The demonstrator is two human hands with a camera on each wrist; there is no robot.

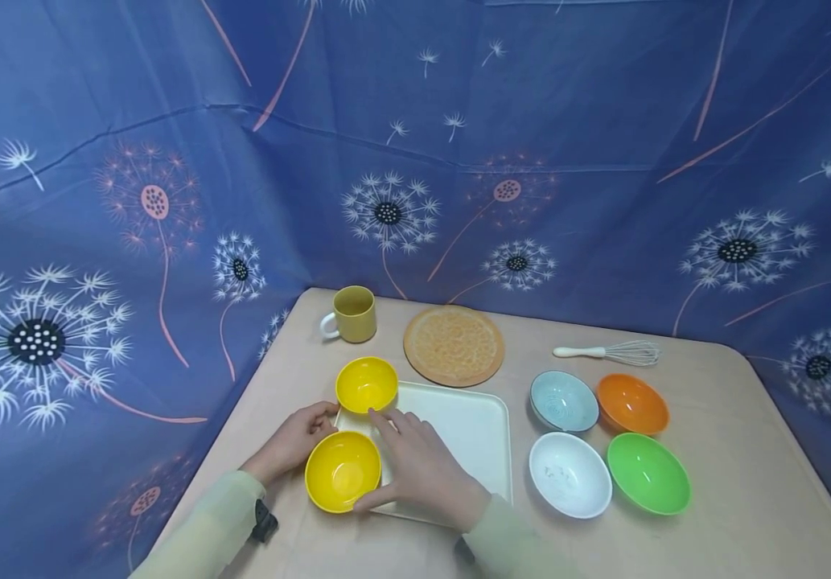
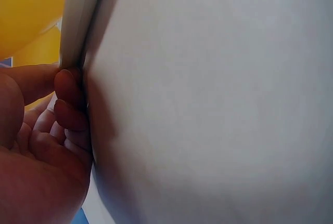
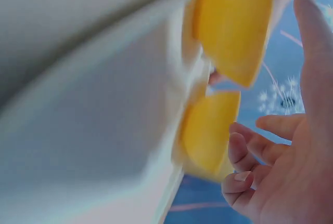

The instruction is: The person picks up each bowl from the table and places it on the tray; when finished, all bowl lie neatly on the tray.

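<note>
A cream rectangular tray [image 1: 469,434] lies on the table with two yellow bowls at its left side. The far yellow bowl [image 1: 367,385] overlaps the tray's back left corner, and the near yellow bowl [image 1: 343,472] its front left corner. Between the bowls, my left hand [image 1: 298,441] grips the tray's left edge; the left wrist view shows its curled fingertips against the tray rim [image 2: 80,21]. My right hand [image 1: 425,470] hovers over the tray with fingers spread and holds nothing. Its thumb is close to the near bowl, its fingertips close to the far one.
Behind are a mustard mug [image 1: 355,314] with a white handle and a round, pizza-like board [image 1: 454,346]. To the right are a whisk [image 1: 606,352] and light blue [image 1: 564,401], orange [image 1: 632,404], white [image 1: 570,475] and green [image 1: 648,474] bowls. A patterned blue cloth [image 1: 415,145] hangs behind.
</note>
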